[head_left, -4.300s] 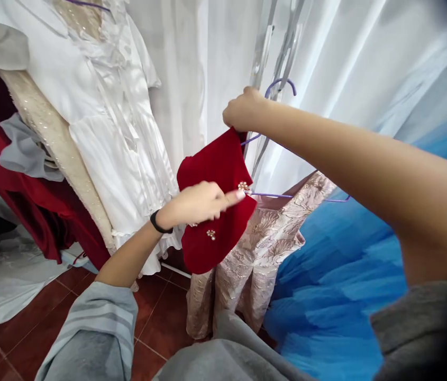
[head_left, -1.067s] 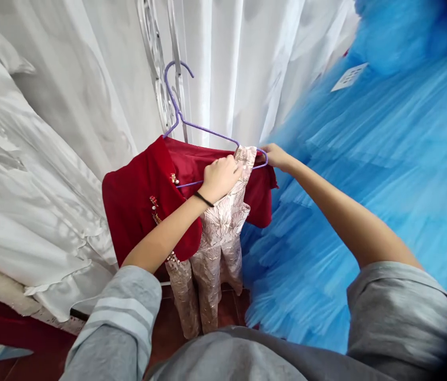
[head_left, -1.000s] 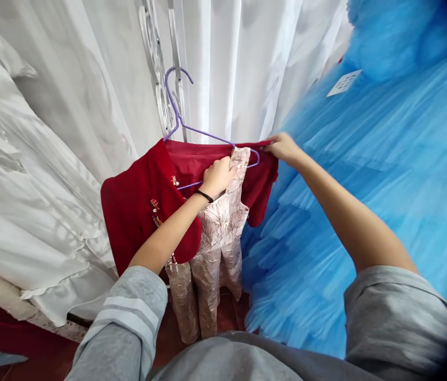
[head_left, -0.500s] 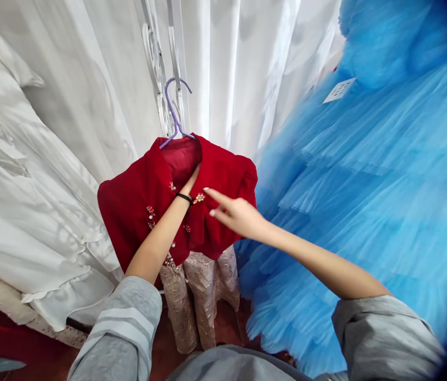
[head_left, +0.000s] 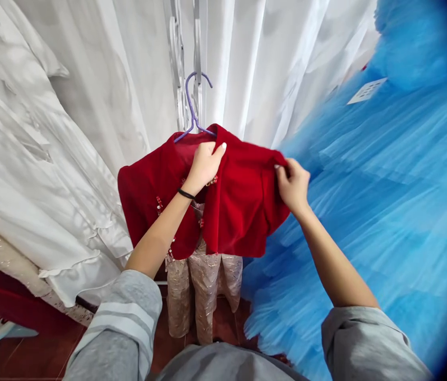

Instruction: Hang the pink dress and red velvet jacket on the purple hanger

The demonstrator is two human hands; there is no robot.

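A short red velvet jacket with beaded trim hangs on a purple hanger. Its front is partly open, with beige sparkly fabric showing below the hem. My left hand, a black band at the wrist, grips the jacket's front edge near the collar, thumb on the outside and the other fingers mostly hidden. At the jacket's right shoulder, my right hand pinches the red cloth and holds it out to the side.
White draped curtains hang behind a white metal stand. A big blue tulle gown with a white tag fills the right. White garments hang at the left, above reddish floor tiles.
My left hand has come out from inside the jacket onto its front edge. My right hand has moved right and taken hold of the shoulder, stretching that side outward.
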